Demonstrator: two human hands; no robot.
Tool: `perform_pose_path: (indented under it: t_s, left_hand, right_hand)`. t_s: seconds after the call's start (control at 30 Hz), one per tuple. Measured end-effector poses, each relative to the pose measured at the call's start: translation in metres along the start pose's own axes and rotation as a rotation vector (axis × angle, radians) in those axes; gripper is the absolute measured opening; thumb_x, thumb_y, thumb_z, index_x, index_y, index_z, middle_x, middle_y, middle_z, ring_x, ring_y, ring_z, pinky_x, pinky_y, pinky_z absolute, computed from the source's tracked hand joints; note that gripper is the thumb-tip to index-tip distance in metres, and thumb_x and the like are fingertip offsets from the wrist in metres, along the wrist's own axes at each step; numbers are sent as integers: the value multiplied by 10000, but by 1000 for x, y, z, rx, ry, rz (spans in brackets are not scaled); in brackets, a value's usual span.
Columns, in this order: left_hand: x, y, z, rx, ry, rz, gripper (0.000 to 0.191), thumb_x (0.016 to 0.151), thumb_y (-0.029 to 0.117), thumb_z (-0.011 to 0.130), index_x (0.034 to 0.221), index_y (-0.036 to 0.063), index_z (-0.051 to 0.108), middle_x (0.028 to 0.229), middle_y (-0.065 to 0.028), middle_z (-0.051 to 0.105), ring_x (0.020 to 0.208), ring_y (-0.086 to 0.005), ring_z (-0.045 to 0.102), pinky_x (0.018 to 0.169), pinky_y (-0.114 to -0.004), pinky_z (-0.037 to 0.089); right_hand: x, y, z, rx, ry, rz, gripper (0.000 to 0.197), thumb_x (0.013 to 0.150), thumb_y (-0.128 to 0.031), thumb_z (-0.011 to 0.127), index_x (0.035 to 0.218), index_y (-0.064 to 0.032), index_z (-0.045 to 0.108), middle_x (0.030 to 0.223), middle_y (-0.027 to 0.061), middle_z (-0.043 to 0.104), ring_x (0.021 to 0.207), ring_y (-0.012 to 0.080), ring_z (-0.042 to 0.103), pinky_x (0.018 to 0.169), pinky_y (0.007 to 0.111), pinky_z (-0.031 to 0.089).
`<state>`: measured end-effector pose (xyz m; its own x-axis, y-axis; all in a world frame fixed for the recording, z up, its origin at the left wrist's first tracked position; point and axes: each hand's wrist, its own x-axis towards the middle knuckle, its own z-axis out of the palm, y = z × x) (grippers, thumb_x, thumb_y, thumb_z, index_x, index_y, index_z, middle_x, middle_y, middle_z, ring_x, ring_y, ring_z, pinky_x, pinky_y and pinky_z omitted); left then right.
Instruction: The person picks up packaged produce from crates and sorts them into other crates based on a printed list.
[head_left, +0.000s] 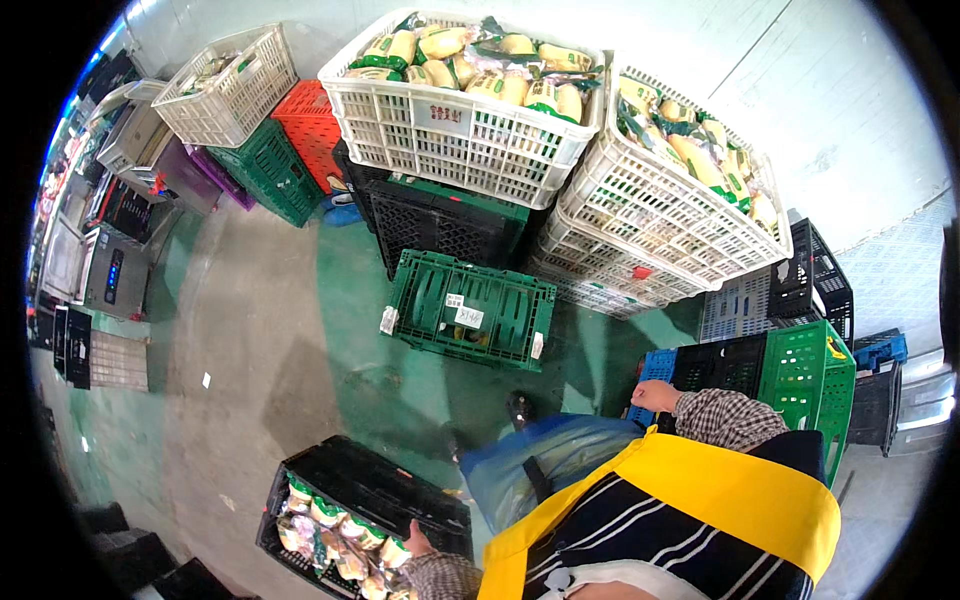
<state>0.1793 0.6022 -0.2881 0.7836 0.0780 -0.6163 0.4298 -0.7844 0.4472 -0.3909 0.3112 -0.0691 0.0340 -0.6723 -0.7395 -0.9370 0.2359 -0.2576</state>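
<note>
My left hand (417, 540) is at the near side of a black plastic crate (375, 487), over its inner edge beside green-and-cream packages (328, 511); whether its fingers grip anything I cannot tell. Curled fingers show on my right hand (654, 395), which is above a blue crate (655, 375) at the right, with nothing visible in it. Between the two hands hang a blue apron (555, 457) and a yellow strap. Ahead of me on the floor stands a green plastic crate (472, 307) bearing paper labels.
Stacked white crates (465, 135) of packaged produce line the far wall, with another full white crate (697, 217) to their right. A bright green crate (802, 390) stands at the right. Metal equipment (112, 277) and more crates are at the left.
</note>
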Motion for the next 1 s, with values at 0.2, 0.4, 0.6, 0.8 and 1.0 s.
perform_pose_path:
  t_s: [0.2, 0.4, 0.6, 0.8, 1.0]
  left_hand:
    - [-63, 61, -2, 76, -300, -49, 655, 681, 386, 729, 1006, -159, 564, 968, -165, 627, 838, -252, 593, 756, -353, 477]
    - [-31, 75, 54, 433, -289, 100, 470, 652, 356, 655, 859, -65, 626, 897, -218, 639, 851, -340, 620, 749, -401, 487]
    - [-44, 221, 168, 359, -424, 664, 531, 710, 277, 683, 1033, -114, 526, 969, -284, 587, 926, -416, 557, 817, -445, 445]
    - [-164, 382, 227, 401, -304, 996, 596, 708, 274, 695, 1142, -73, 480, 1102, -263, 528, 1070, -379, 477, 917, -426, 384]
    - [-237, 383, 285, 469, -76, 1145, 662, 694, 236, 716, 1212, -53, 424, 1210, -272, 439, 1141, -414, 398, 977, -463, 313]
  right_hand:
    - [23, -22, -6, -16, 27, -128, 290, 789, -290, 630, 918, -32, 616, 861, 128, 654, 820, 257, 632, 717, 345, 491]
    - [47, -95, -19, 176, 115, -302, 316, 789, -326, 606, 895, -28, 596, 807, 141, 627, 746, 318, 600, 664, 396, 473]
    - [85, -148, -47, -38, 112, -486, 329, 803, -299, 608, 1000, -38, 568, 940, 157, 596, 903, 309, 574, 769, 389, 462]
    - [204, -187, -120, -4, 304, -443, 504, 819, -236, 609, 1237, -17, 434, 1244, 182, 430, 1092, 345, 473, 906, 429, 415]
    - [310, -270, -176, -176, 387, -511, 649, 830, -203, 585, 1361, -6, 269, 1432, 132, 224, 1310, 304, 233, 1056, 434, 261]
